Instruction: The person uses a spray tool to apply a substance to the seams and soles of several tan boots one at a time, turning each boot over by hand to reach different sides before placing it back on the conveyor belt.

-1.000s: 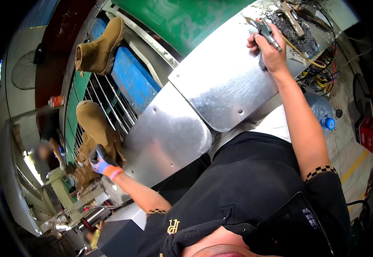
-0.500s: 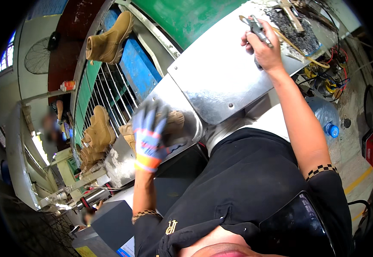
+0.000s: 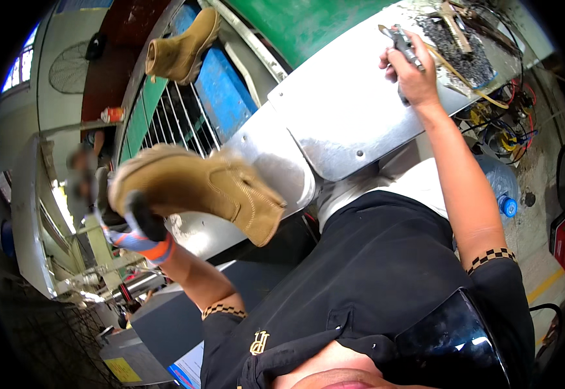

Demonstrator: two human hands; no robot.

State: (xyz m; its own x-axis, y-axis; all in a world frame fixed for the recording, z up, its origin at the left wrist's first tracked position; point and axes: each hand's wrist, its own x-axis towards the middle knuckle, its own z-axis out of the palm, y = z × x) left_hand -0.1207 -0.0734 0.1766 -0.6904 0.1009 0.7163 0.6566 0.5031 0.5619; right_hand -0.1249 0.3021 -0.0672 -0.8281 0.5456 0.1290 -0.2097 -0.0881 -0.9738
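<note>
The gloved left hand [image 3: 141, 235] grips a tan boot [image 3: 198, 188] by its top, lifted clear of the shiny metal tabletop [image 3: 334, 123] — toe pointing toward the right hand [image 3: 409, 68]. That bare hand is closed round a small grey tool [image 3: 404, 44], resting on the tabletop's far end — another boot [image 3: 182, 48] sits above the blue rack [image 3: 221, 91].

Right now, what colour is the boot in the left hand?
Tan suede-like boot with a matching tan sole, gripped by the gloved left hand; the head view shows it.
</note>
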